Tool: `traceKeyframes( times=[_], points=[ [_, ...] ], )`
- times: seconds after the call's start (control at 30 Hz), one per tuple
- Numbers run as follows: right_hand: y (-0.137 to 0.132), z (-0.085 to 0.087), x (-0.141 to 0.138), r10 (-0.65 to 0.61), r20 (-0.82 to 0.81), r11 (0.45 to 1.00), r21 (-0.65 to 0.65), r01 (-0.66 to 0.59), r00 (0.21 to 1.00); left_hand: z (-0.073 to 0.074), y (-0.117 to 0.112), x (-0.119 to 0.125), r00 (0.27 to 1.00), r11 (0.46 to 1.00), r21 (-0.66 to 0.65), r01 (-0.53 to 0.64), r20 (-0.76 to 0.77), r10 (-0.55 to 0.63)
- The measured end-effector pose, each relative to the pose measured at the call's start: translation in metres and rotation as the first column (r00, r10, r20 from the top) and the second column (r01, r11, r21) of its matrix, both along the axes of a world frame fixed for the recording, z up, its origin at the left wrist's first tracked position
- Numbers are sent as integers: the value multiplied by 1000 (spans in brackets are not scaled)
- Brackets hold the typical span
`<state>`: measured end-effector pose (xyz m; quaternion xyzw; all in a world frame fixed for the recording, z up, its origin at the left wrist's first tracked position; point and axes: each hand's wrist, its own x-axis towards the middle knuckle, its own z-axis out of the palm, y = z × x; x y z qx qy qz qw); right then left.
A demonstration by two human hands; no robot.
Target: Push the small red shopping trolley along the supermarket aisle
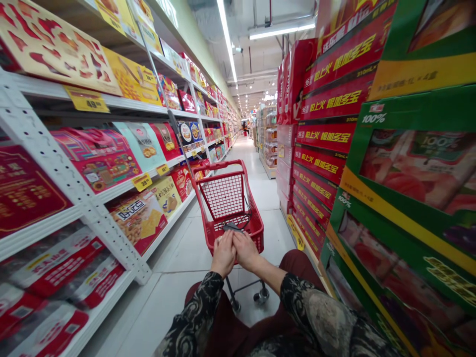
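My left hand [223, 254] and my right hand [245, 250] sit close together at the centre, side by side. Both curl over the handle of a small red wire shopping cart [226, 198], which rolls ahead of me on dark casters. The handle is mostly hidden under my fingers. Just beyond my hands, a flat dark object [232, 227], possibly a phone, lies in the cart. I cannot tell exactly what it is. Dark patterned sleeves cover both forearms.
White metal shelving [55, 163] full of boxed goods runs along the left. Stacked red cartons [320, 134] and green cartons [412, 163] tower close on the right. A white tiled aisle floor [245, 168] runs ahead, with a distant person [245, 128] at its far end.
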<state>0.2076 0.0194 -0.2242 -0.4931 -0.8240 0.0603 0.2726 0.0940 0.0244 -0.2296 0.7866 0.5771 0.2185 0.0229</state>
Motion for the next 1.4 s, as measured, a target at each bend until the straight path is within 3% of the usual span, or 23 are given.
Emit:
traceKeyframes(
  times=[0.23, 0.43, 0.6, 0.83, 1.03, 1.4],
  points=[
    [-13, 2, 21, -62, -46, 998, -1, 62, 997, 17, -14, 6, 995, 994, -55, -96, 21, 97],
    [-17, -6, 45, -109, -69, 993, 30, 111, 992, 24, -18, 28, 977, 982, 44, -183, -102, 187],
    [-9, 0, 45, -182, -77, 983, 1, 183, 980, 18, -18, 10, 966, 986, 108, -129, -210, 149],
    [-4, -1, 50, -229, -56, 971, -80, 224, 972, 11, -23, -38, 941, 974, 124, -191, -259, 218],
    [-5, -5, 44, -183, -18, 981, -63, 181, 983, 4, -17, -20, 955, 968, 135, -210, -186, 233],
    [-9, -4, 39, -173, -35, 984, -36, 172, 984, -4, -7, 2, 985, 979, 178, -101, -123, 123]
  ],
)
